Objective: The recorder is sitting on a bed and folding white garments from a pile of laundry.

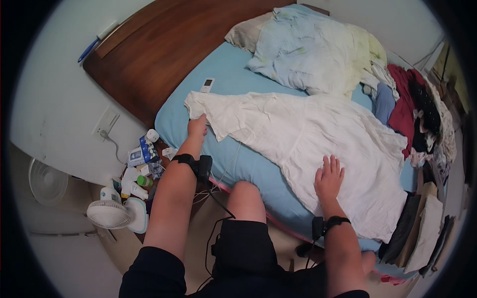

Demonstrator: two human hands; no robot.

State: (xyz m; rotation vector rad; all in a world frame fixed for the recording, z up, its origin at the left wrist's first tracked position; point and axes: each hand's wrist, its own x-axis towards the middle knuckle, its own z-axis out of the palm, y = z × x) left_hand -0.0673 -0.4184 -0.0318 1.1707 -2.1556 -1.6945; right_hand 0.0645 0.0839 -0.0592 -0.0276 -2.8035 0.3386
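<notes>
A white short-sleeved dress (272,123) lies spread across the light-blue bed sheet (231,67), its skirt fanned out on the right and some creases in the cloth. My left hand (197,127) grips the edge of the dress near its collar and sleeve, at the left end. Resting palm down on the skirt, my right hand (329,178) has its fingers extended and holds nothing. Just beyond the collar lies a white remote control (207,85).
A crumpled light-blue and yellow quilt (309,48) and heaped clothes (402,97) occupy the far and right sides. Folded garments (413,223) line the right edge. A wooden headboard (160,52) stands left, near a small fan (109,214) and cluttered bedside items. Cables hang by my arms.
</notes>
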